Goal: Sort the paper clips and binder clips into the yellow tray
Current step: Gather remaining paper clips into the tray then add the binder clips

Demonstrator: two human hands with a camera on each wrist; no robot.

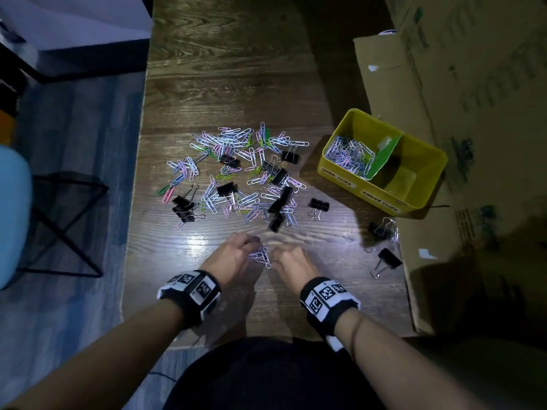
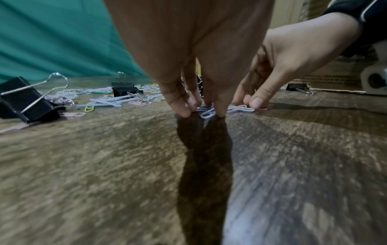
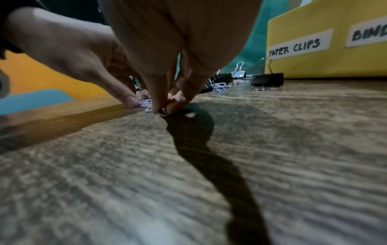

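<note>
A small bunch of pale paper clips (image 1: 262, 257) lies on the wooden table near its front edge. My left hand (image 1: 251, 247) and right hand (image 1: 276, 257) meet over it, and both pinch at the clips with curled fingers. In the left wrist view my left hand (image 2: 202, 112) closes on the bunch (image 2: 207, 113). The right wrist view shows my right hand (image 3: 165, 109) pinching down beside it. Further back spreads a mixed pile of coloured paper clips (image 1: 233, 140) and black binder clips (image 1: 226, 189). The yellow tray (image 1: 337, 173) stands at the right, with paper clips (image 1: 349, 156) in its left compartment.
A green divider (image 1: 384, 156) splits the tray, whose right compartment holds no clips. Two binder clips (image 1: 389, 258) lie at the front right beside flattened cardboard boxes (image 1: 473, 113). The table's left edge (image 1: 133, 232) drops to the floor, where a black stool frame (image 1: 59, 217) stands.
</note>
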